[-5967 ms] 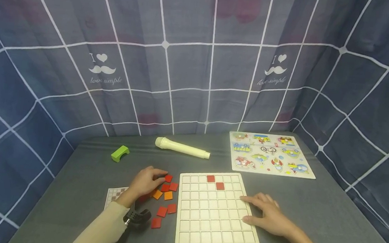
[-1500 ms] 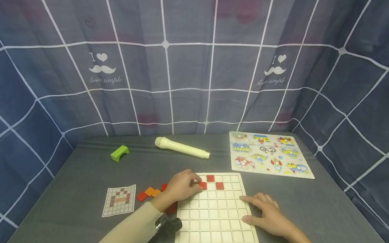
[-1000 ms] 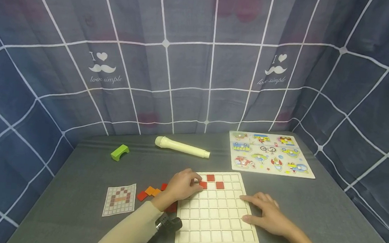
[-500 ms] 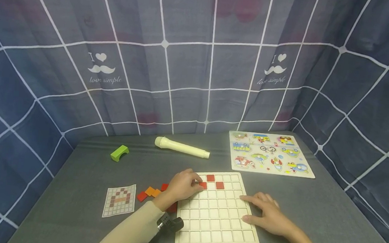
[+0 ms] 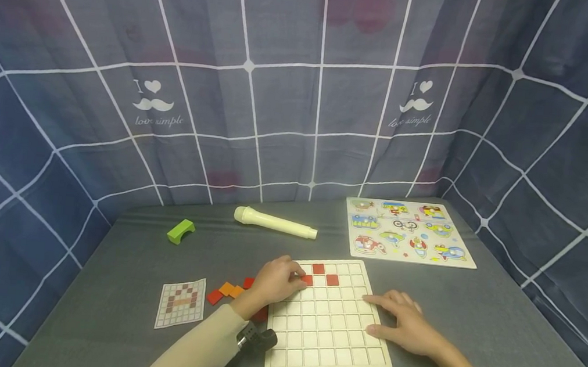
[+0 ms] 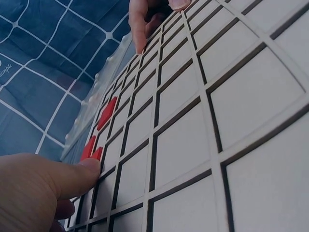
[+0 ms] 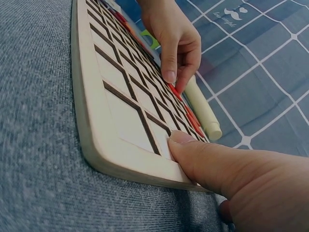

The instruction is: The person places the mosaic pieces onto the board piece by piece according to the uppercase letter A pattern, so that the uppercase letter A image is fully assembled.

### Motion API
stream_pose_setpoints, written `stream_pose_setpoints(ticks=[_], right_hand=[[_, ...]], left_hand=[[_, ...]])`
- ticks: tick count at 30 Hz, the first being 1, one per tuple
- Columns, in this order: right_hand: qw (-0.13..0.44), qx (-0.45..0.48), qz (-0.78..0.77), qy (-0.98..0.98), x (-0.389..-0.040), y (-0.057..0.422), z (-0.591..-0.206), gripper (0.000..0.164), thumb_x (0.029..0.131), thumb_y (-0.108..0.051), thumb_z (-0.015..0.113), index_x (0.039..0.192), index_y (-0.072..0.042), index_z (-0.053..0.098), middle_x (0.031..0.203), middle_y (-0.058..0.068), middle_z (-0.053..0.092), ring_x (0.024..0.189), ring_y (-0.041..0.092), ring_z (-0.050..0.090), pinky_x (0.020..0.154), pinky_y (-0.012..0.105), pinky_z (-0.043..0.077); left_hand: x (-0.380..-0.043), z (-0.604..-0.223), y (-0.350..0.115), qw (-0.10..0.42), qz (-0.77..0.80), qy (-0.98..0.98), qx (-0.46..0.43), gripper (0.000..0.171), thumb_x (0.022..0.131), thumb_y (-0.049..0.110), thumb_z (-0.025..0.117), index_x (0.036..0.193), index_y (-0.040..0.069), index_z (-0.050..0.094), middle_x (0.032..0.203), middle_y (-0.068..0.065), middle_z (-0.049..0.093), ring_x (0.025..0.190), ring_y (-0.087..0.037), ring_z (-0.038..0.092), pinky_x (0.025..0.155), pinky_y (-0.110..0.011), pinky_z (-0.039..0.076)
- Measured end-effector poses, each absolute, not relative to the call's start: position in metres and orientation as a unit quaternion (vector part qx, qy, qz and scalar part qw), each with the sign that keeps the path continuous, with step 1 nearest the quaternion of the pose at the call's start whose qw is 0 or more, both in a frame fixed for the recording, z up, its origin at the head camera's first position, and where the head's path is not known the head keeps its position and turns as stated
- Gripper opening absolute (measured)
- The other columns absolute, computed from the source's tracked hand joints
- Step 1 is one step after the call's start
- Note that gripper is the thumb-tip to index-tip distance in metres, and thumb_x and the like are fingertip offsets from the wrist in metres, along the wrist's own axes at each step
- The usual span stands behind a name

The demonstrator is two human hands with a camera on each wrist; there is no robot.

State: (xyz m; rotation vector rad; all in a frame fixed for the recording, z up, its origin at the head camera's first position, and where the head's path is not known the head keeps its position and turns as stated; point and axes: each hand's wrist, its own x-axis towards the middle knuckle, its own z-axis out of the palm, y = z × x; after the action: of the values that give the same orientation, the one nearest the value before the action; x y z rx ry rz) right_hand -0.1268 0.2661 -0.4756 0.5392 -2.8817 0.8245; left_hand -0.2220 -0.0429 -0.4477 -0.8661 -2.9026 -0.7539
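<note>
Fingers [image 5: 295,266] (left, curled) on red tile [image 5: 308,280]

Curtained play corner: checked blue drapes [image 5: 353,110], grey table [image 5: 107,284], picture puzzle [image 5: 410,235].

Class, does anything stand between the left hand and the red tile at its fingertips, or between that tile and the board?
Nothing visible does. The left hand touches the red tile, which lies on the board with no other object showing between. Whether it is fully seated is hard to tell.
</note>
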Motion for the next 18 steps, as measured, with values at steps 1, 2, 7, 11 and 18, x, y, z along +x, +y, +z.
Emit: stream_pose_setpoints(ticks=[1,2,7,11,18], right_hand=[[0.049,0.177,0.27,-0.945,-0.127,0.266,-0.476,0.054,0.083,-0.049,0.073,0.131,-0.028,0.062,0.101,-0.014,0.05,0.094,0.002,0.039,0.08,0.033,0.028],[0.049,0.177,0.27,-0.945,-0.126,0.267,-0.476,0.054,0.083,-0.049,0.073,0.13,-0.028,0.062,0.101,-0.014,0.05,0.094,0.001,0.039,0.08,0.033,0.028],[0.057,0.178,0.27,-0.944,-0.125,0.267,-0.477,0.053,0.082,-0.049,0.073,0.13,-0.029,0.062,0.101,-0.015,0.05,0.095,0.001,0.039,0.08,0.033,0.028],[0.057,0.177,0.269,-0.945,-0.125,0.268,-0.477,0.053,0.083,-0.05,0.073,0.131,-0.03,0.062,0.102,-0.016,0.05,0.096,0.001,0.039,0.08,0.033,0.029],[0.057,0.178,0.266,-0.946,-0.126,0.267,-0.476,0.054,0.083,-0.05,0.073,0.131,-0.029,0.062,0.101,-0.015,0.05,0.095,0.001,0.039,0.081,0.034,0.03]], left_hand=[[-0.222,-0.448,-0.043,0.01,-0.243,-0.93,-0.277,0.022,0.087,0.03,0.074,0.103,0.014,0.076,0.085,0.002,0.06,0.068,-0.007,0.046,0.061,-0.021,0.038],[-0.222,-0.448,-0.043,0.01,-0.243,-0.929,-0.277,0.022,0.087,0.03,0.074,0.103,0.014,0.076,0.085,0.002,0.06,0.068,-0.007,0.046,0.061,-0.021,0.038],[-0.222,-0.449,-0.043,0.014,-0.249,-0.927,-0.28,0.021,0.087,0.027,0.074,0.102,0.013,0.076,0.085,0.001,0.06,0.068,-0.006,0.046,0.06,-0.021,0.038],[-0.224,-0.445,-0.051,0.022,-0.26,-0.925,-0.274,0.023,0.087,0.027,0.073,0.104,0.012,0.076,0.086,-0.001,0.06,0.068,-0.008,0.045,0.059,-0.022,0.037],[-0.229,-0.44,-0.104,0.049,-0.281,-0.939,-0.191,0.026,0.085,0.026,0.076,0.106,0.011,0.074,0.086,-0.001,0.057,0.071,-0.01,0.046,0.062,-0.025,0.04]])
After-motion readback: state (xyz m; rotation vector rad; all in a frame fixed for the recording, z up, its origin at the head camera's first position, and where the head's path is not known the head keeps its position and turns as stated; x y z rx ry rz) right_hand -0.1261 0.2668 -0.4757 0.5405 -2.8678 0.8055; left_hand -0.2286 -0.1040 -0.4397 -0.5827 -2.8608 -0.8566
